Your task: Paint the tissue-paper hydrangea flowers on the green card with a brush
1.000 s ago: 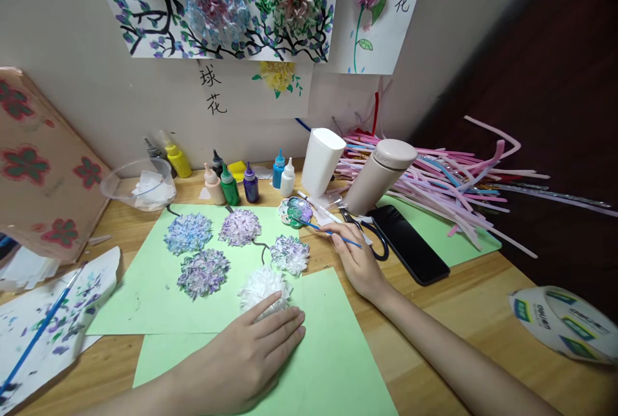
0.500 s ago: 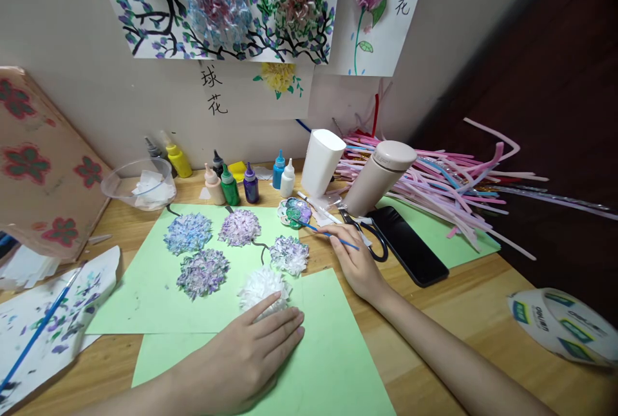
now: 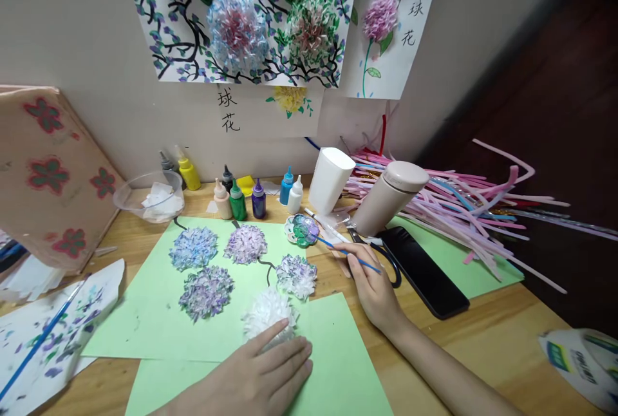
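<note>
My right hand (image 3: 376, 284) is closed on a blue paintbrush (image 3: 355, 252), its tip at the three o'clock edge of the paint palette (image 3: 291, 229), which sits at that hand's ten o'clock. I can't tell how much colour the bristles carry. My left hand (image 3: 273, 374) lies open, palm down, its index finger over the near edge of the white flower (image 3: 267, 312) at its twelve o'clock.

To work the brush well here, I'd hold the shaft at this low slant, roll the tip gently through one patch so the purple and green don't muddy, and wipe any surplus on the rim. A dripping tip could spot the partly tinted flower (image 3: 296, 275) at the palette's six o'clock. The left finger should bear lightly; those frilled petals look easily crushed. I'd also mind the scissors (image 3: 396, 274) at my right hand's two o'clock and the phone (image 3: 425, 271) beyond, at three, where a knuckle could snag on the surface (image 3: 483, 345).
</note>
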